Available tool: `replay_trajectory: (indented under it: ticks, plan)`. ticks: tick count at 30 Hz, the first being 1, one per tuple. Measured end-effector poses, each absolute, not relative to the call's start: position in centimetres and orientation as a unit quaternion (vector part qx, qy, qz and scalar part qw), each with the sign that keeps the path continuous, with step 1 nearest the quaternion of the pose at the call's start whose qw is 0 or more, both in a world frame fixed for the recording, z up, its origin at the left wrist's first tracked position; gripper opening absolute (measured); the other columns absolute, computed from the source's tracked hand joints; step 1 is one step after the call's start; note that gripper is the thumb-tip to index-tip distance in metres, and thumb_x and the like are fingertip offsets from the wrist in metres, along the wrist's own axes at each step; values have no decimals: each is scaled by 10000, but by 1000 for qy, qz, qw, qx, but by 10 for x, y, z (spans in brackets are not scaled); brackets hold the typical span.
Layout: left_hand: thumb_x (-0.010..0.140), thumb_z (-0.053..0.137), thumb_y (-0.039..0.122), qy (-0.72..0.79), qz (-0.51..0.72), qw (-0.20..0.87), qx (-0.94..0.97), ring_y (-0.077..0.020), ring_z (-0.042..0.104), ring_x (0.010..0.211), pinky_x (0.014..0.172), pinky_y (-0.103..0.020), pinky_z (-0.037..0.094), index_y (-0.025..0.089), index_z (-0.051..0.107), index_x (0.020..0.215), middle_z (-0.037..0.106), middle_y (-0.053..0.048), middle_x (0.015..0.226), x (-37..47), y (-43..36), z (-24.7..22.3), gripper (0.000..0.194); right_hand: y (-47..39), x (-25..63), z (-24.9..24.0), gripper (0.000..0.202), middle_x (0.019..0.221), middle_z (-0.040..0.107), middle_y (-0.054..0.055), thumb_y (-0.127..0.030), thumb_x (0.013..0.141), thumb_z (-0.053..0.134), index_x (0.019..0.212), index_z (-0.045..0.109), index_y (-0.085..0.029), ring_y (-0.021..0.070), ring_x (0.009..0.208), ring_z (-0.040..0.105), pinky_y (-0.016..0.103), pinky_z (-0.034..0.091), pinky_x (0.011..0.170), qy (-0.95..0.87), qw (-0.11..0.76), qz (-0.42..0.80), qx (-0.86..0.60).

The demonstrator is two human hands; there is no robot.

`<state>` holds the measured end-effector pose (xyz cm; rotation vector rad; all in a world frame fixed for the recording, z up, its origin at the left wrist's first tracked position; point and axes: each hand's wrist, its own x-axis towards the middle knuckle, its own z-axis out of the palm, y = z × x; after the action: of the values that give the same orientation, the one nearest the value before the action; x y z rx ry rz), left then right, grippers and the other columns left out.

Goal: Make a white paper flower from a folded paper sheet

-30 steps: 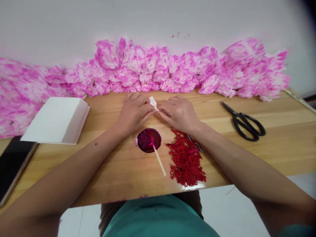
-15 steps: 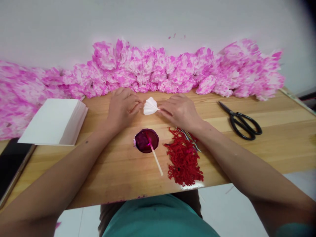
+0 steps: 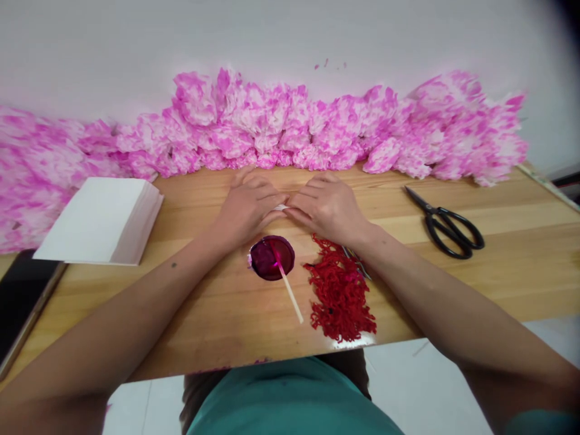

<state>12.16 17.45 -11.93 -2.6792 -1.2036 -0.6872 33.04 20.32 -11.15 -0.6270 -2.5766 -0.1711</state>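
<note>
Between both hands is a piece of white pleated paper [image 3: 281, 207], mostly hidden by fingers. My left hand [image 3: 252, 204] pinches it from the left, and my right hand [image 3: 322, 202] grips it from the right; the fingertips nearly meet. Just below the hands sits a round dish of dark magenta dye [image 3: 265, 260], with a thin wooden stick [image 3: 292, 297] leaning out of it. A heap of red yarn pieces [image 3: 342, 296] lies below my right wrist, with a few pale strands partly under the wrist.
Black-handled scissors [image 3: 446, 226] lie at the right. A stack of white paper [image 3: 93, 220] stands at the left, beside a dark flat object [image 3: 25, 308]. Pink-and-white paper flowers [image 3: 267, 121] line the table's back along the wall. The wooden table's [image 3: 203, 338] front edge is near my body.
My left hand has moved right and closed on the white paper. Its fan, spread open half a second ago, is now squeezed narrow between the fingers. My right hand keeps its hold.
</note>
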Motion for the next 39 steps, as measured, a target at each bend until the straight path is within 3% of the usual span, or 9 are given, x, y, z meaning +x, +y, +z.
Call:
replay_trajectory:
  ticks: [7,12,22,39]
  plan:
    - [991,452,336,-391,-243,102,-882,-196,583,829,985,-460,355,225,673,821,687,-1,778,119,175,-119,300,208,340,-108,376,742,682,39,-399,995,407,839,688,-203,186,725,565,343,349,721,-927,237,-9,-289]
    - [966,487,295,-394,-230,107,-884,-216,599,864,1010,-477,335,228,644,796,690,-8,821,117,176,-120,241,219,354,-106,356,757,697,38,-403,989,421,857,695,-219,197,725,578,360,356,727,-907,249,6,-339]
    - [989,455,294,-395,-208,121,-886,-186,580,843,1030,-464,319,217,653,817,678,3,799,115,174,-120,273,218,351,-103,270,959,733,62,-357,967,492,1029,716,-221,212,912,614,380,380,866,-942,230,37,-242]
    - [950,482,282,-382,-209,109,-894,-200,568,800,988,-473,373,193,611,758,642,-17,736,123,172,-117,247,212,333,-114,282,811,693,52,-316,967,464,842,686,-194,195,807,560,360,365,854,-948,210,0,-237]
